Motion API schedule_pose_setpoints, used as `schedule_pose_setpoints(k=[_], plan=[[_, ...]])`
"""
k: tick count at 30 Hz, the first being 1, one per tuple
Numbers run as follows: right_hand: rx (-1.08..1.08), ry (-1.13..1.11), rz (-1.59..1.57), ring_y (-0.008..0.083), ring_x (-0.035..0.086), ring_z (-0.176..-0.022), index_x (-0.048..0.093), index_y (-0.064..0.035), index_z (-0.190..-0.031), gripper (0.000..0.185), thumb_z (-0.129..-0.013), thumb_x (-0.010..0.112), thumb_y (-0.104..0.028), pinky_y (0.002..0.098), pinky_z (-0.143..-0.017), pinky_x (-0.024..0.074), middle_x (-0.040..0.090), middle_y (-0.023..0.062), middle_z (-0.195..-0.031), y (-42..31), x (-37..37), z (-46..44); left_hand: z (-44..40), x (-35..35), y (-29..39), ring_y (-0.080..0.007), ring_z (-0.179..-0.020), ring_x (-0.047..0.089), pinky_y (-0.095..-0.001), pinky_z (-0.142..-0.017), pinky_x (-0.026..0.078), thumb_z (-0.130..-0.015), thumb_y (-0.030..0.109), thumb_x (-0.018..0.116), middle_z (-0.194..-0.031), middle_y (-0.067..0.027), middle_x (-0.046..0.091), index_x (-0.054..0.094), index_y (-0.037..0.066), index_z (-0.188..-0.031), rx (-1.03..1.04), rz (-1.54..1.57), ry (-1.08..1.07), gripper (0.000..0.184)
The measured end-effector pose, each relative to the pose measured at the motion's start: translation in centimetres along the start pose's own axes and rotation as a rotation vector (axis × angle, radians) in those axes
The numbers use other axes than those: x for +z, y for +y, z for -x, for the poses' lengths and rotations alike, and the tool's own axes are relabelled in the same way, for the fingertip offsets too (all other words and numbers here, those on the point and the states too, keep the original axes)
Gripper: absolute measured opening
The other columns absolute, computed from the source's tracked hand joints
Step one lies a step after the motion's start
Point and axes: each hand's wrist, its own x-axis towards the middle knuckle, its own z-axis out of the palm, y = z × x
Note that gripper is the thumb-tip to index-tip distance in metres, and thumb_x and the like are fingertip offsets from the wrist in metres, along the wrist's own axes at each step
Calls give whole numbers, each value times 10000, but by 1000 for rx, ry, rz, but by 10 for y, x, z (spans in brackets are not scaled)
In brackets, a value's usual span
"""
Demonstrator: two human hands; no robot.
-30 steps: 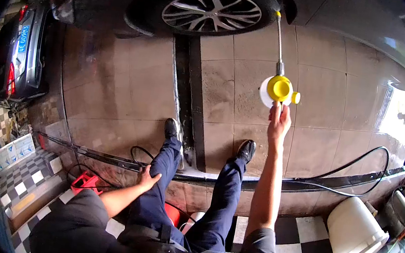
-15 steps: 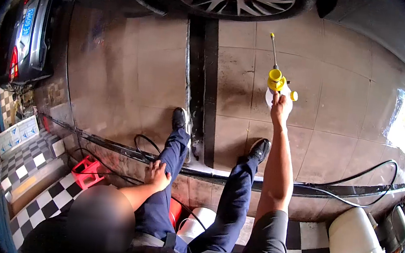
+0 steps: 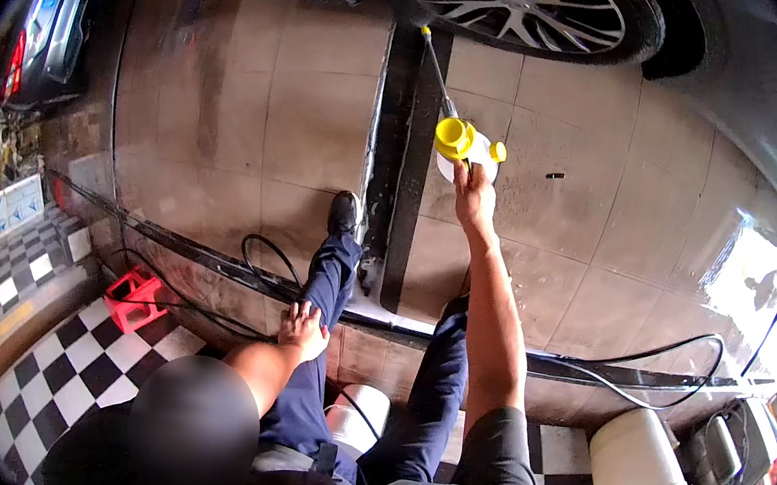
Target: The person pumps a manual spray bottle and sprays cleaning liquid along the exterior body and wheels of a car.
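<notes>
My right hand (image 3: 473, 193) grips a pressure sprayer (image 3: 456, 139) with a yellow top and a pale bottle. Its thin metal wand (image 3: 435, 66) points up and to the left. The yellow nozzle tip (image 3: 425, 31) is close to the lower left of a car wheel (image 3: 521, 7). The fingers wrap the sprayer from below, and part of its handle is hidden. My left hand (image 3: 304, 331) lies on my left leg (image 3: 331, 284) near the knee, fingers extended, holding nothing.
A dark floor channel (image 3: 390, 147) runs between the tiles toward the wheel. Black hoses (image 3: 263, 252) cross the floor edge. A red stool (image 3: 135, 298) stands at left, a white bucket (image 3: 357, 419) between my legs, a cream bin (image 3: 635, 472) at right. Another car (image 3: 54, 22) is far left.
My right hand has carried the sprayer left and slightly up, and its wand now tilts left. The view has shifted, showing the wheel farther right. My left hand stays on my leg.
</notes>
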Motion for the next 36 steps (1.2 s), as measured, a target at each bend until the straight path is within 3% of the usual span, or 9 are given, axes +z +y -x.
schedule_pose_setpoints(k=[3, 4, 8, 12, 13, 19, 23, 33, 36], plan=[[64, 6, -333, 80, 415, -600, 493, -28, -838, 237, -954, 514, -234, 248, -554, 381, 468, 2, -656, -22, -3, 18, 1, 0, -3, -304, -1117, 437, -484, -940, 355, -745, 304, 558, -1163, -114, 498, 595, 73, -1053, -15, 64, -11, 387], [58, 61, -478, 171, 451, -610, 504, 5, -940, 242, -955, 497, -237, 301, -579, 405, 498, 90, -674, -27, -3, 26, 1, -1, -4, -304, -1110, 439, -484, -933, 358, -742, 302, 560, -1157, -112, 500, 598, 72, -1041, -12, 77, -9, 380], [195, 290, -654, 35, 379, -601, 490, -41, -964, 209, -976, 461, -248, 200, -544, 342, 449, -42, -696, -28, 13, 43, 0, -2, -10, -306, -1111, 449, -478, -917, 367, -734, 303, 581, -1182, -127, 500, 607, 69, -1024, -4, 95, 3, 374], [354, 319, -155, 344, 492, -592, 510, 66, -805, 465, -943, 471, -376, 435, -589, 407, 511, 227, -644, 22, 48, 26, 2, -2, -16, -299, -1128, 427, -468, -941, 340, -753, 315, 553, -1198, -138, 491, 590, 72, -1059, -7, 97, 19, 393], [268, 385, 72, 141, 470, -514, 528, -20, -713, 393, -928, 514, -349, 317, -491, 387, 495, 39, -554, 28, 59, 23, 2, -3, -17, -298, -1135, 424, -466, -947, 337, -756, 317, 551, -1212, -139, 487, 586, 72, -1070, -8, 88, 23, 399], [148, -10, -329, 94, 446, -578, 511, -43, -835, 272, -962, 487, -282, 246, -556, 394, 487, -9, -651, 24, 69, 23, -2, -14, -20, -328, -1162, 439, -487, -954, 352, -738, 305, 588, -1255, -138, 488, 608, 65, -1067, 4, 144, -23, 408], [154, 220, -820, 85, 454, -662, 484, -71, -913, 230, -984, 440, -285, 244, -625, 409, 483, -3, -737, -42, 33, 47, -4, -5, -22, -321, -1104, 465, -484, -915, 378, -723, 305, 594, -1198, -123, 519, 626, 68, -1036, 45, 134, 59, 394], [84, 159, -73, 45, 357, -517, 476, -63, -768, 260, -955, 506, -242, 220, -469, 314, 406, -58, -601, 70, 3, -5, -7, -9, -19, -306, -1123, 435, -486, -934, 359, -741, 294, 549, -1185, -128, 496, 605, 47, -1026, 57, 97, 42, 381], [162, 125, -525, 62, 377, -561, 497, -48, -849, 230, -962, 494, -248, 231, -513, 341, 431, -39, -639, 26, -17, 10, -8, 7, -23, -315, -1144, 427, -487, -945, 358, -737, 288, 556, -1214, -130, 488, 605, 48, -1037, 47, 108, 41, 387]])
